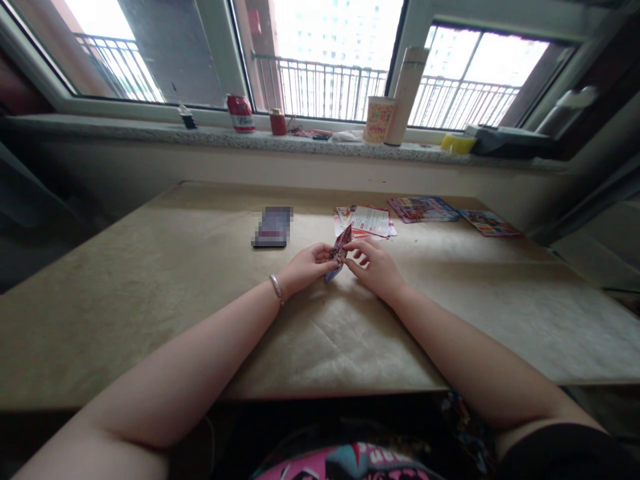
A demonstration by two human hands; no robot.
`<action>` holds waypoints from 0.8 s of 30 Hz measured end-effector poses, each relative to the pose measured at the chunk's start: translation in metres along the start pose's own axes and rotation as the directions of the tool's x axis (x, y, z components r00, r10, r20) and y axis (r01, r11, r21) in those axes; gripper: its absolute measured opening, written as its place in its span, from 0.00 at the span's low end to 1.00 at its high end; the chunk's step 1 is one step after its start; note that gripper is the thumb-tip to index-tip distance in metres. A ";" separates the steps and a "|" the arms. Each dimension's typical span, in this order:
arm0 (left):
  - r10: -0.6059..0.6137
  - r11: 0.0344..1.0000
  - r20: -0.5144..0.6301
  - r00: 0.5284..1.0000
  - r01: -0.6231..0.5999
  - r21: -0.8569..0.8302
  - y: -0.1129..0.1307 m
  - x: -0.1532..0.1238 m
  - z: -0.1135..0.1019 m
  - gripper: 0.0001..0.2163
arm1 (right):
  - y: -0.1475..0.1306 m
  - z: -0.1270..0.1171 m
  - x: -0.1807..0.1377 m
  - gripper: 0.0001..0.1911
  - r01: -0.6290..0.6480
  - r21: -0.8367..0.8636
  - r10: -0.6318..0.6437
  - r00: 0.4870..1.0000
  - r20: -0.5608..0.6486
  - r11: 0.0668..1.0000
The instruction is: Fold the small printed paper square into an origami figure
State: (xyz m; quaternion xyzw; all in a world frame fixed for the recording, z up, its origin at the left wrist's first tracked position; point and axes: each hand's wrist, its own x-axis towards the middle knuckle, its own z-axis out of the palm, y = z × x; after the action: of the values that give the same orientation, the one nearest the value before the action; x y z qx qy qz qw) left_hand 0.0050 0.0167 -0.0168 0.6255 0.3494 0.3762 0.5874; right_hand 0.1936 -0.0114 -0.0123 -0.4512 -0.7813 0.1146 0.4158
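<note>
My left hand point(313, 265), with a silver bangle at the wrist, grips a small colourful printed packet point(339, 255) between thumb and fingers. The packet is tilted and seen nearly edge-on, so I cannot tell whether it is torn. From the other side, my right hand point(373, 265) pinches its edge with thumb and forefinger, the other fingers curled. Just beyond the hands lies a loose pile of white and red printed papers point(369, 220). To its right is a fanned stack of colourful packets point(424, 208), and beside that more of the same kind point(490, 223).
A dark, blurred-out rectangular object point(273, 227) lies left of the hands on the beige tabletop point(150, 300). Along the granite windowsill point(160, 131) stand a red can point(241, 113), a small red jar point(277, 123), a paper cup point(379, 120), a tall bottle point(406, 97) and yellow tape point(457, 143).
</note>
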 end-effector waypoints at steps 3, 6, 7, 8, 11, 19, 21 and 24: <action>-0.002 1.000 -0.001 1.000 0.002 -0.014 0.000 0.000 0.000 0.19 | -0.001 0.000 0.000 0.08 0.037 0.033 -0.037 0.999 -0.004 0.999; 0.006 1.000 -0.018 1.000 -0.006 0.000 -0.002 0.000 0.000 0.20 | 0.000 0.001 0.001 0.05 0.067 0.112 -0.066 0.998 -0.007 0.992; 0.013 1.000 -0.027 1.000 -0.013 0.015 -0.002 0.000 0.001 0.20 | 0.000 0.003 0.001 0.04 0.071 0.141 -0.071 0.997 -0.007 0.987; 0.024 0.999 -0.036 0.999 -0.023 0.032 -0.002 0.000 0.001 0.20 | 0.001 0.004 0.001 0.04 0.067 0.170 -0.067 0.998 -0.010 0.983; 0.068 0.995 -0.053 0.996 -0.063 0.078 0.000 -0.001 0.003 0.20 | 0.002 0.009 0.000 0.09 0.005 0.260 0.012 0.998 -0.062 0.965; 0.123 0.983 -0.051 0.991 -0.114 0.144 0.002 -0.004 0.004 0.19 | -0.001 0.003 -0.001 0.12 -0.096 0.388 0.079 0.995 0.060 0.917; 0.121 0.983 -0.040 0.992 -0.115 0.141 0.001 -0.003 0.003 0.19 | -0.002 0.001 -0.001 0.10 -0.109 0.380 0.088 0.993 0.074 0.918; 0.112 0.989 -0.025 0.993 -0.109 0.101 0.000 -0.003 0.003 0.19 | -0.002 -0.001 0.001 0.09 -0.112 0.366 0.091 0.993 0.073 0.924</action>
State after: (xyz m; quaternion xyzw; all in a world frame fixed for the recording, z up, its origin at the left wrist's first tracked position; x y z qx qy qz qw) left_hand 0.0060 0.0130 -0.0172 0.6666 0.3411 0.3999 0.5285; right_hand 0.1930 -0.0120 -0.0107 -0.4016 -0.7325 0.2929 0.4652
